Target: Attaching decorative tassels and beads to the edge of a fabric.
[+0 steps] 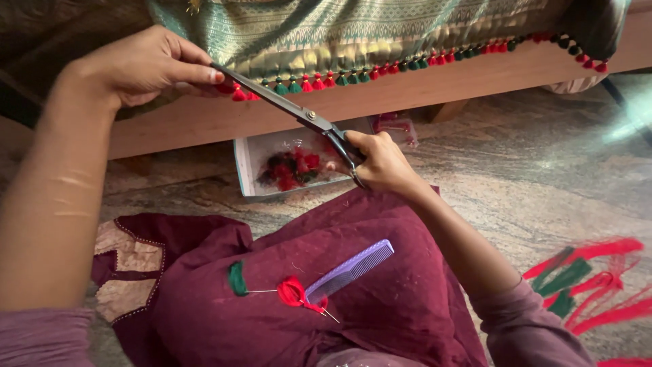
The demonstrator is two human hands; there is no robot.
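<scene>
So the right hand (380, 160) has its fingers curled through the handles of a long pair of dark metal scissors (292, 109), gripping them. The scissors' long axis runs diagonally, handles low near the middle of the frame, tips pointing up and to the left. The blades look nearly closed, and the tips land right at a red thread tassel (238, 93) on the hem of a green and gold woven fabric (339, 34) draped over a wooden bed frame edge (407, 88).

The left hand (142, 64) is up at that same spot, fingers bent and pinched together around the hem just beside the scissor tips. A whole row of small red and green tassels (407, 64) runs along the hem to the right.

Under the frame on the stone floor sits a shallow white rectangular cardboard box (248, 166) with red and dark green thread bits (292, 168) in it, no label I can make out.

On the maroon cloth over the lap (380, 292) lies a lilac plastic comb (350, 272), angled up to the right, touching a red thread bundle (292, 292) with a needle; a green thread bundle (236, 278) is just left. Loose red and green threads (591, 278) are spread on the floor at the right.
</scene>
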